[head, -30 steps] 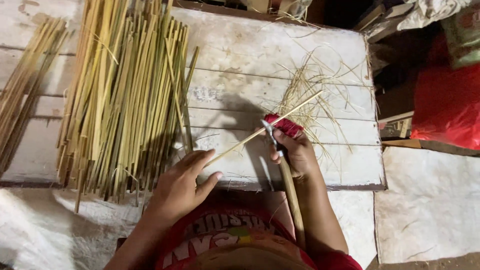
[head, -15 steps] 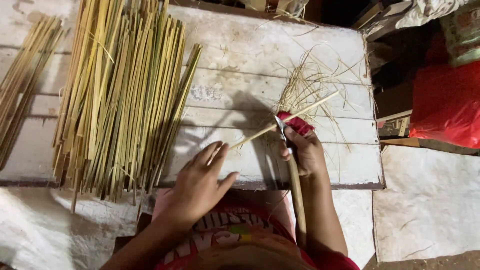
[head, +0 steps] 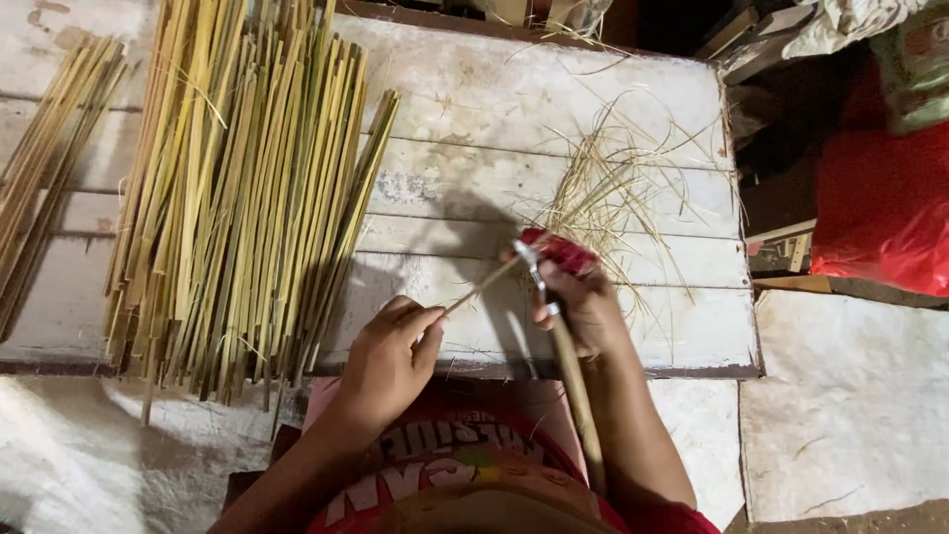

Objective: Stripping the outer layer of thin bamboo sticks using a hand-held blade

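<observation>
Pinching the thin strip (head: pixel 479 289) now, left hand (head: pixel 388 358) has closed since before; right hand (head: pixel 583 307) grips the knife (head: pixel 542 269) at centre frame.

White plank table (head: pixel 474 109). Bundle of split bamboo strips (head: pixel 237 188) at left; second, smaller bundle (head: pixel 40 158) at far left edge. Pile of shavings (head: pixel 613 178) at right. Left hand (head: pixel 388 358) pinches thin strip (head: pixel 479 289); right hand (head: pixel 585 302) grips knife (head: pixel 539 272) against it. Red bag (head: pixel 880 208) far right.

Dim warm light, soft shadows, dark upper-right corner, sharp focus
</observation>
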